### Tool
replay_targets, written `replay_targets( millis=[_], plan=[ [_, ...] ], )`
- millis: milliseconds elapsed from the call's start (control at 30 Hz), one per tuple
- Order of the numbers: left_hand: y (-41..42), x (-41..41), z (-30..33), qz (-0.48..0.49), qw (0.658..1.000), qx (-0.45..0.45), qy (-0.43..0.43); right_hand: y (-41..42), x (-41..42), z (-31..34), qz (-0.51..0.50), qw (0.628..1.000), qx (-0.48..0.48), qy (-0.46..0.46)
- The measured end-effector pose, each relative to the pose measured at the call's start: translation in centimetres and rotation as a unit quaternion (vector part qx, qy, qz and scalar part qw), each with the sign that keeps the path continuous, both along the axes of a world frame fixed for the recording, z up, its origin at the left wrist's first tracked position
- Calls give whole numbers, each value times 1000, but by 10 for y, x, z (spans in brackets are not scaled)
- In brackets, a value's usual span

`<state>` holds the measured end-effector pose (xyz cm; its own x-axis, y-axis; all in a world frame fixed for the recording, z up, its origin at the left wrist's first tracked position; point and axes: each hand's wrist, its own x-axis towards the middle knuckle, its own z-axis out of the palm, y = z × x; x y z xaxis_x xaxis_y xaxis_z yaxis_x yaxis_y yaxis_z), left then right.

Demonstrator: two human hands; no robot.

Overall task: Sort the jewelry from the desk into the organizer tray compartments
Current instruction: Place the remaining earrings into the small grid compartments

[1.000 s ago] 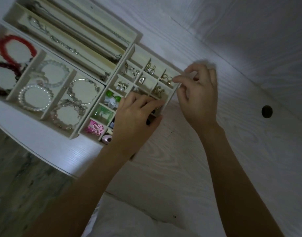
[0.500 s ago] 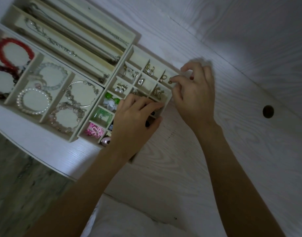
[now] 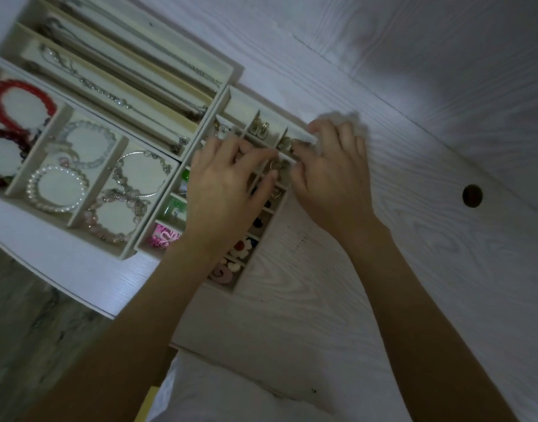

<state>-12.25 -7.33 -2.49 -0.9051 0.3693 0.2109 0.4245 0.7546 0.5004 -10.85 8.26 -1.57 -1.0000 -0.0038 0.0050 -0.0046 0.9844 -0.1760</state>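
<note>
White woodgrain desk (image 3: pixel 383 269): both hands pinch at an earring (image 3: pixel 287 144) in the tray (image 3: pixel 231 99) at 12 o'clock; left hand (image 3: pixel 228 190), right hand (image 3: pixel 331 178). Fumbling could drop it into the wrong compartment.

Bare forearms, ringless hands (image 3: pixel 228 190), white garment (image 3: pixel 231 397) below

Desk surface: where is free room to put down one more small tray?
Bare desk lies right of the right hand, up to the round hole, and below the small tray. Left of it is crowded: bracelet tray, necklace tray, both hands, left hand included.
</note>
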Motion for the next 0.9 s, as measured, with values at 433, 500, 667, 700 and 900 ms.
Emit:
replay_targets(
  millis=[433, 500, 667, 700, 900],
  plan=[
    [-10, -2, -6, 24, 999, -21, -5, 1, 4, 0, -59, 992, -86, 78],
    [-11, -2, -7, 24, 1000, -19, -4, 4, -5, 0, -53, 991, -77, 100],
    [-12, -5, -7, 16, 1000, -26, 0, 11, -34, 10, 12, 999, -22, 34],
    [-12, -6, -7, 13, 999, -30, -1, 12, -39, 13, 30, 999, -12, 10],
    [-8, -6, -10, 6, 999, -18, -29, 15, -59, 19, 41, 995, 15, -92]
  ],
)
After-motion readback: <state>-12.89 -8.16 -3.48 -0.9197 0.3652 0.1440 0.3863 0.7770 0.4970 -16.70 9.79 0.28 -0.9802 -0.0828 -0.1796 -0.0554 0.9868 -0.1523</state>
